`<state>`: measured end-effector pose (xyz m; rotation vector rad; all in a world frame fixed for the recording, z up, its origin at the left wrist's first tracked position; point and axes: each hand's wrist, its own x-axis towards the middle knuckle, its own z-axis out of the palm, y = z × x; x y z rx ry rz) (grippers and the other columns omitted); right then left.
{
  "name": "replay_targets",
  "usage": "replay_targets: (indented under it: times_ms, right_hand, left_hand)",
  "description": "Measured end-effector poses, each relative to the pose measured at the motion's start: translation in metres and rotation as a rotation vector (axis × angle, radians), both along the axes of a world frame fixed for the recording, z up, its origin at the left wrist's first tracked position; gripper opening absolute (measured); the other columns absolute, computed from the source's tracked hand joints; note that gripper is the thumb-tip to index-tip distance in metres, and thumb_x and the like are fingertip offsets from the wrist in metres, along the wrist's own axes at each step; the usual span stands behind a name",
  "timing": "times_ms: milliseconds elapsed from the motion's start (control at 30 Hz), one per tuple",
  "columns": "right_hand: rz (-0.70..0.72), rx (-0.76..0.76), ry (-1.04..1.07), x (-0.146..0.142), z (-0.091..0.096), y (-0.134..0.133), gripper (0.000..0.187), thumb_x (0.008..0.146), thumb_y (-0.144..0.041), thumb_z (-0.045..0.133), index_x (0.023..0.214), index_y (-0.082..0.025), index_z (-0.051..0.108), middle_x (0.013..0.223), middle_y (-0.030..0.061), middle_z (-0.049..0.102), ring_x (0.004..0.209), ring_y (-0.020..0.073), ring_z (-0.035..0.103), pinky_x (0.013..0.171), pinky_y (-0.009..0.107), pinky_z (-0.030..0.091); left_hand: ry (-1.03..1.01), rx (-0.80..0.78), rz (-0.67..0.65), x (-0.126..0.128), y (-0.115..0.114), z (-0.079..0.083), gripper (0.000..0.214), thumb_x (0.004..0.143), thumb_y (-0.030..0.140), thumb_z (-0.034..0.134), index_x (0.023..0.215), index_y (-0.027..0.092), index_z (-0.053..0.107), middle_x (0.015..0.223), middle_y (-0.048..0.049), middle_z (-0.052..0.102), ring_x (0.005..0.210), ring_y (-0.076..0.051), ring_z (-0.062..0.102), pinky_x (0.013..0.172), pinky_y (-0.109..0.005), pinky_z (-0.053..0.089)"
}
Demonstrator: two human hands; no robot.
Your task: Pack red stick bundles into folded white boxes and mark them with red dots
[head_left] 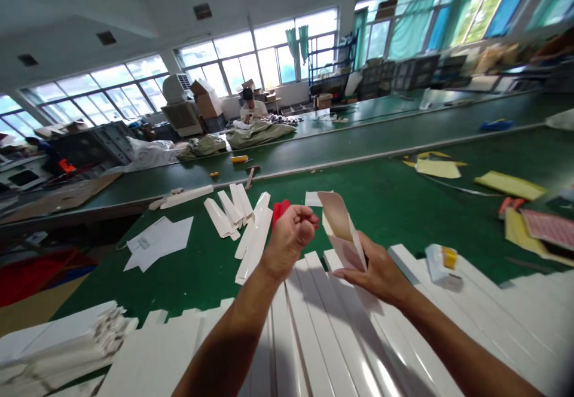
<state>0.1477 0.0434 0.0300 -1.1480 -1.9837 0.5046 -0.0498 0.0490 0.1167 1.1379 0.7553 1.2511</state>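
My right hand (379, 271) grips an open white cardboard box (350, 250) by its sides, thumb in front. The box is tilted, with its brownish inside and one raised flap showing. To its left, my left hand (291, 238) is raised with the fingers curled in; whether anything small is inside them is hidden. Just behind that hand lies a red object (277, 210), partly covered. Below both hands, long white boxes (309, 301) lie side by side in a row. Folded white card pieces (255, 235) are scattered left of my left hand.
White paper sheets (159, 241) lie on the green table (394, 194). A stack of flat white cartons (58, 343) sits at lower left. A tape roll in a white holder (443, 265) rests on the boxes at right. Across the tables sits another person (253, 107).
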Motion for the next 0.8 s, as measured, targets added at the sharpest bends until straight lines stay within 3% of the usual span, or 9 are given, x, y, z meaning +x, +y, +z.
replay_targets:
  times_ms: [100, 233, 300, 333, 400, 533, 600, 700, 800]
  right_hand:
    - [-0.035, -0.086, 0.019, 0.018, -0.007, 0.000, 0.040, 0.074, -0.048, 0.075, 0.093, -0.018, 0.057, 0.079, 0.0024, 0.066, 0.066, 0.0193, 0.062, 0.060, 0.028, 0.050]
    - [0.046, -0.160, 0.074, 0.041, -0.018, -0.001, 0.054, 0.069, -0.059, 0.077, 0.098, -0.015, 0.063, 0.093, 0.0074, 0.070, 0.081, 0.0243, 0.066, 0.073, 0.034, 0.053]
    - [0.161, -0.222, 0.160, 0.055, -0.026, -0.001, 0.065, 0.064, -0.069, 0.076, 0.101, -0.015, 0.068, 0.104, 0.0097, 0.070, 0.094, 0.0277, 0.065, 0.084, 0.039, 0.053]
    - [0.155, -0.269, 0.237, 0.063, -0.033, 0.000, 0.067, 0.063, -0.072, 0.074, 0.099, -0.016, 0.070, 0.107, 0.0102, 0.070, 0.099, 0.0285, 0.065, 0.088, 0.040, 0.053]
    - [-0.061, -0.370, 0.413, 0.083, -0.051, 0.004, 0.065, 0.065, -0.074, 0.070, 0.093, -0.016, 0.072, 0.100, 0.0108, 0.072, 0.094, 0.0269, 0.067, 0.086, 0.040, 0.054]
    - [-0.721, -0.408, 0.568, 0.130, -0.095, 0.012, 0.056, 0.073, -0.069, 0.060, 0.080, -0.014, 0.066, 0.071, 0.0102, 0.069, 0.059, 0.0180, 0.063, 0.058, 0.032, 0.055]
    - [-0.874, -0.393, 0.555, 0.148, -0.111, 0.016, 0.050, 0.075, -0.064, 0.056, 0.075, -0.014, 0.062, 0.067, 0.0109, 0.067, 0.054, 0.0170, 0.061, 0.051, 0.029, 0.051]
    - [-0.908, -0.438, 0.484, 0.153, -0.121, 0.027, 0.039, 0.073, -0.054, 0.057, 0.069, -0.015, 0.061, 0.064, 0.0112, 0.067, 0.052, 0.0179, 0.061, 0.046, 0.027, 0.048]
    - [-0.737, -0.521, 0.360, 0.130, -0.122, 0.054, 0.027, 0.073, -0.043, 0.059, 0.063, -0.017, 0.061, 0.059, 0.0100, 0.066, 0.051, 0.0188, 0.061, 0.045, 0.027, 0.047]
  left_hand:
    - [0.122, -0.014, -0.039, 0.035, -0.001, -0.022, 0.084, 0.045, 0.053, 0.093, 0.113, 0.017, 0.057, 0.099, -0.0053, 0.066, 0.084, -0.017, 0.063, 0.069, -0.024, 0.053]
    - [0.262, -0.011, 0.093, 0.077, 0.000, -0.043, 0.059, 0.059, 0.044, 0.088, 0.099, 0.016, 0.056, 0.079, -0.0002, 0.063, 0.065, -0.012, 0.057, 0.058, -0.022, 0.050]
    - [0.296, 0.032, 0.151, 0.089, 0.002, -0.050, 0.055, 0.060, 0.042, 0.087, 0.096, 0.017, 0.054, 0.075, 0.0021, 0.061, 0.062, -0.011, 0.056, 0.055, -0.021, 0.048]
    - [0.311, 0.054, 0.182, 0.093, 0.003, -0.053, 0.055, 0.059, 0.041, 0.088, 0.095, 0.017, 0.053, 0.074, 0.0028, 0.060, 0.062, -0.011, 0.056, 0.055, -0.021, 0.049]
    - [0.345, 0.093, 0.233, 0.097, 0.004, -0.059, 0.057, 0.056, 0.040, 0.089, 0.094, 0.018, 0.052, 0.073, 0.0031, 0.060, 0.062, -0.012, 0.058, 0.055, -0.021, 0.050]
    - [0.389, 0.154, 0.303, 0.099, 0.002, -0.071, 0.055, 0.061, 0.042, 0.086, 0.097, 0.017, 0.053, 0.079, -0.0001, 0.063, 0.066, -0.015, 0.063, 0.057, -0.024, 0.055]
    - [0.404, 0.157, 0.338, 0.101, -0.004, -0.075, 0.055, 0.063, 0.044, 0.084, 0.099, 0.016, 0.053, 0.081, -0.0015, 0.063, 0.065, -0.016, 0.064, 0.056, -0.025, 0.056]
    - [0.438, 0.209, 0.341, 0.105, -0.017, -0.075, 0.054, 0.063, 0.044, 0.084, 0.098, 0.015, 0.055, 0.077, -0.0016, 0.064, 0.061, -0.016, 0.063, 0.053, -0.026, 0.056]
    - [0.449, 0.440, 0.303, 0.104, -0.027, -0.073, 0.055, 0.064, 0.043, 0.085, 0.102, 0.015, 0.057, 0.086, -0.0054, 0.067, 0.072, -0.018, 0.067, 0.067, -0.030, 0.060]
